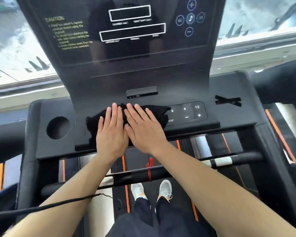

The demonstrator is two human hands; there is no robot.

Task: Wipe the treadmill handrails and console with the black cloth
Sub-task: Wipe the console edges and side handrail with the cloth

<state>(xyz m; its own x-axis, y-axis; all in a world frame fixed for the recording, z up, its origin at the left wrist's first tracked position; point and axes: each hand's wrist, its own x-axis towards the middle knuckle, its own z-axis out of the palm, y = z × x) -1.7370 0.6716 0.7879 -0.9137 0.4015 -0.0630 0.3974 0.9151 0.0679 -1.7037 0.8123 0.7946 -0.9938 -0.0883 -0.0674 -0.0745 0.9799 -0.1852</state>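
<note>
The black cloth (92, 123) lies bunched on the lower deck of the treadmill console (130, 77), just below the dark display. My left hand (112, 132) and my right hand (143, 129) rest side by side flat on top of it, fingers straight and pointing away from me, palms pressing down. The cloth's right end reaches the speed button panel (191, 112) and covers part of it. The left handrail (5, 139) and right handrail (280, 82) curve away at the frame's sides, untouched.
A round cup holder (58, 127) sits left of the cloth. Black tape in a cross (228, 100) marks the right tray. A small black box (141, 92) sits above the cloth. A crossbar (161, 173) with a red cord (149, 166) runs below my forearms.
</note>
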